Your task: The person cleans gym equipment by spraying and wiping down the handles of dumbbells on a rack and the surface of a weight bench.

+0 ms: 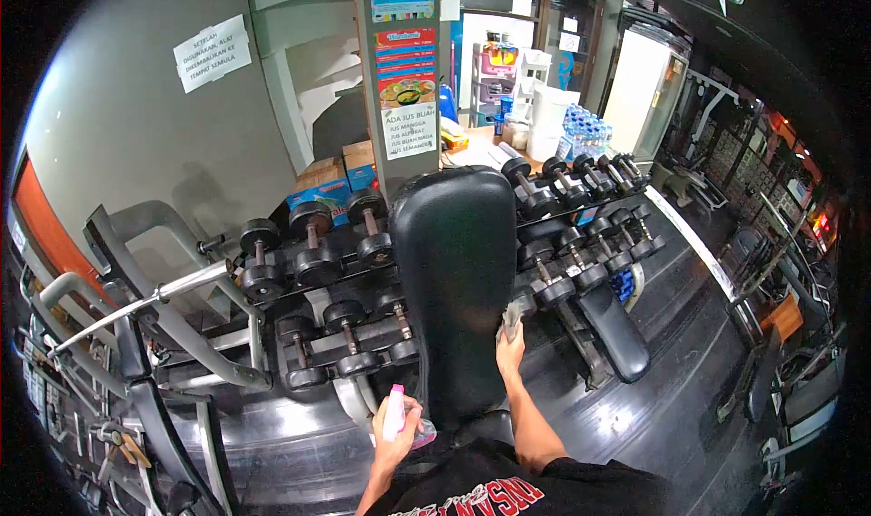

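In front of me rises the black padded backrest (456, 271) of a weight bench, tilted upright. My left hand (397, 434), low and left of the pad, is closed around a spray bottle (394, 412) with a pink and white top; its clear lower part shows beside my fingers. On the pad's right edge, my right hand (510, 345) grips a greyish cloth (513, 316). The cloth touches or lies very near the side of the backrest. Part of the bench seat (490, 428) shows below, close to my black shirt.
A two-tier rack of dumbbells (318, 262) stands behind the bench on both sides. Another black bench (612, 333) sits to the right. Metal machine frames (172, 289) crowd the left. Beyond the rack, a table holds packs of water bottles (585, 133) and a white container (548, 121).
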Tool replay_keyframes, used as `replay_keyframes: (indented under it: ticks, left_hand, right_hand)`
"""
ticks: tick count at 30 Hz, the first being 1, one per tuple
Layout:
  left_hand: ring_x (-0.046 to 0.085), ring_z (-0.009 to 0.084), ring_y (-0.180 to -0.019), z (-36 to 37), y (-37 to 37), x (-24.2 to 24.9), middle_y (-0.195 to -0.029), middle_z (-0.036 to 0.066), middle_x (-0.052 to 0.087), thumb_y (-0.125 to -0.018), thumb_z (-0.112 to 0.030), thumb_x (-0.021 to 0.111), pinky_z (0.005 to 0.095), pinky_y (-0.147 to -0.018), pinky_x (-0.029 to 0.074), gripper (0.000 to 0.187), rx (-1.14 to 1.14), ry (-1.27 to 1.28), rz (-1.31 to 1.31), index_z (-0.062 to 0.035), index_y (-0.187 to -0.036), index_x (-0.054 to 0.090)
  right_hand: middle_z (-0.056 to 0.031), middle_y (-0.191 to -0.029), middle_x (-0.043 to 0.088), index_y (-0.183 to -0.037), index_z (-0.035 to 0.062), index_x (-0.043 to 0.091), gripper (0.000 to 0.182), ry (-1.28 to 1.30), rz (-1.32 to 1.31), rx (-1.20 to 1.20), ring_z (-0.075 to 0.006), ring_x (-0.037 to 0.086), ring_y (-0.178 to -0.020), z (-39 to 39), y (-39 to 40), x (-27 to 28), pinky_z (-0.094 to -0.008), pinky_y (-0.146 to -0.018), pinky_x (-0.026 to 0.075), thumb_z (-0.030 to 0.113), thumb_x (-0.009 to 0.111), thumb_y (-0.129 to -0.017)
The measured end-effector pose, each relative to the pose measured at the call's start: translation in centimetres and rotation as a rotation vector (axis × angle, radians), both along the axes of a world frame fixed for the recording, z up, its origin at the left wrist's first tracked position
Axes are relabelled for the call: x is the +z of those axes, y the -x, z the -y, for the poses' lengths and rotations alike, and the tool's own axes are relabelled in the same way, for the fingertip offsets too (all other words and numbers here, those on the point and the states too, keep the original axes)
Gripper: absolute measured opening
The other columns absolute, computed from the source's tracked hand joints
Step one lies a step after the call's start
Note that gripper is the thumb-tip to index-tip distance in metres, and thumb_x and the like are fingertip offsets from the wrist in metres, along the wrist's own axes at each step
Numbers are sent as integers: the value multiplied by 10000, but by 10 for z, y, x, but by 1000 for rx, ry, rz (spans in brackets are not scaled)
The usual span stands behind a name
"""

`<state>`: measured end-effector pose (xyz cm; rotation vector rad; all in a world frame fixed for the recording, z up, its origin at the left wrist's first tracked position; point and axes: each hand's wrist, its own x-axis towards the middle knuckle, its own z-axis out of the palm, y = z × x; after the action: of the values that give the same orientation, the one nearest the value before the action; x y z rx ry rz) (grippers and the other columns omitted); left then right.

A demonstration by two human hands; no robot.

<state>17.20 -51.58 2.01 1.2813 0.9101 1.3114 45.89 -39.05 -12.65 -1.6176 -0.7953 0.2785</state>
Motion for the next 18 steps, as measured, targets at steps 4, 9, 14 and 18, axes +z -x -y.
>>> replay_keyframes:
  ticks: [4,9,14,18]
  left_hand:
    - [594,112,-585,2,2,6,-827,81,607,-868,8,604,247,-532,483,109,-39,39,0,4,-951,534]
    - [596,113,-584,1,9,5,-832,86,612,-868,6,604,246,-534,486,102,5,-10,-21,8,-943,536]
    - [596,122,-585,1,14,-5,-842,97,612,-867,12,601,254,-535,489,128,70,25,42,11,-970,525]
    - [595,123,-587,1,11,-5,-837,95,608,-868,13,600,254,-536,488,134,106,20,28,11,-976,522]
  right_hand:
    - [-199,-1101,643,-1235,52,541,344,-14,8,53,-333,608,-1073,-10,-10,40,-379,-878,460,185,569,-919]
    - [-206,-1030,660,-1146,2,570,322,-326,172,132,-330,636,-1006,-83,-29,157,-379,-848,468,232,585,-922]
    - [-124,-1194,612,-1167,66,612,352,-418,607,192,-308,547,-1163,-120,-6,298,-362,-962,436,263,625,-876]
    - [-73,-1134,637,-1059,116,650,290,-353,1069,298,-271,585,-1082,-118,31,344,-365,-930,470,223,648,-789]
